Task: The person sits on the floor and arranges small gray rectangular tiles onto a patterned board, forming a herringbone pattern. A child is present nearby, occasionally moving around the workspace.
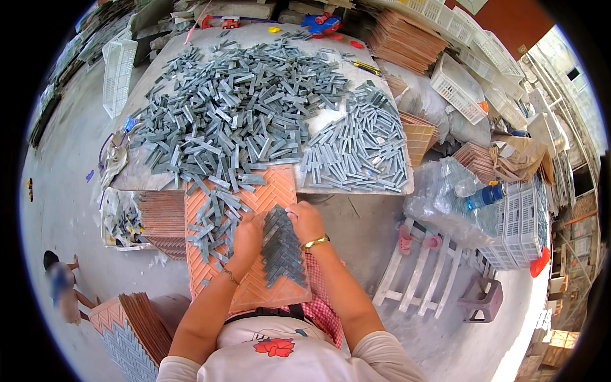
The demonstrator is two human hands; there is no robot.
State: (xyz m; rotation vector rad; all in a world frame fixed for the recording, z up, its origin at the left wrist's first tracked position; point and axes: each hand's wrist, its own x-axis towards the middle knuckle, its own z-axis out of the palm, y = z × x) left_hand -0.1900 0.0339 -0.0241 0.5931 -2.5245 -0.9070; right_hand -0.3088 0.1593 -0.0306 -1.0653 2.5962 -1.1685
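Note:
An orange tray (245,298) with herringbone grooves lies in front of me, partly under the table's near edge pile. Grey stone strips (280,249) fill its right part in a herringbone pattern. Loose strips (215,219) are scattered over its left side. My left hand (249,239) hovers by the left border of the set strips, fingers pinched together. My right hand (307,223) is closed at their upper right corner, thumb and finger pressed together. Whatever either hand pinches is too small or hidden to make out.
A big heap of grey strips (235,108) covers the table (143,162), with thinner strips (359,143) at its right. Stacked orange trays (167,219) stand below left, more (137,331) at lower left near a child (62,286). A wooden rack (420,270) and stool (482,299) sit at right.

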